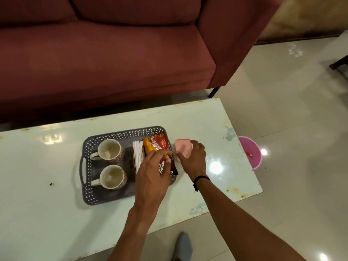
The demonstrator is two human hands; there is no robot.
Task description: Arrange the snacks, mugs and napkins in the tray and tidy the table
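Here, the left hand reaches into the right end of a grey tray, its fingertips pinched together on the snack packets there: an orange-red packet and, below it, a dark brown packet whose lower end pokes over the tray's near right rim. Just to the right, outside the tray, the right hand is spread over a small pink lidded box that sits on the table, thumb at the near edge and fingers curled round the far right corner; it seems to be gripping the box, though whether the box has left the table cannot be told. A black band circles that wrist. Inside the tray, a stack of white napkins stands beside the packets, and two empty mugs sit at the left end, one behind the other, handles pointing left. The packets look light, crinkly and slippery, best pinched at a sealed edge. The box looks rigid and light, easiest held by opposite sides. The pale glossy table has a dark speck at left. Beyond are a maroon sofa and, on the floor at right, a pink bin.
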